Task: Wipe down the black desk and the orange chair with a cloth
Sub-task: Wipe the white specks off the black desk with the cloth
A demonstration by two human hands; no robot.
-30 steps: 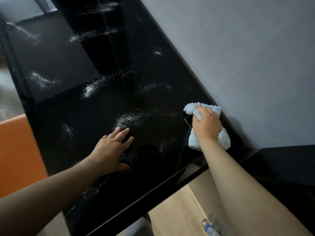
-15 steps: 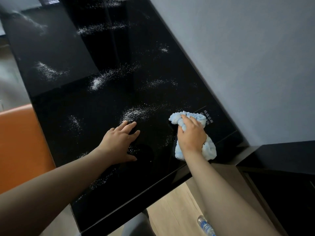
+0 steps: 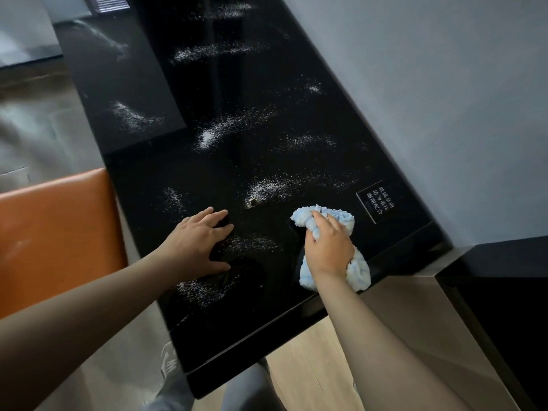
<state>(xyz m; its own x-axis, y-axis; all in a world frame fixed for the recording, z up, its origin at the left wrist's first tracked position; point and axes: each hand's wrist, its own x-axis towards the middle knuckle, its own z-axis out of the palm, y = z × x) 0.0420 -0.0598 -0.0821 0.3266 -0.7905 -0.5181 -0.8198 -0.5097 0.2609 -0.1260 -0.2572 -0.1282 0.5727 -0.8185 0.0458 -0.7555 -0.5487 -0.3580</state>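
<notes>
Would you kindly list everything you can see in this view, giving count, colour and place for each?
desk: one, glossy black, centre, along the wall
powder: many patches, white, scattered over the desk
label: one, dark with white lettering, on the desk near the wall
cloth: one, blue and white, on the desk near its near edge
chair: one, orange, left of the desk
wall: one, grey, right
side unit: one, black and bronze, lower right
floor: pale wood, below the desk
shoe: one, pale, bottom
left hand: flat on the desk
right hand: holds the cloth
</notes>
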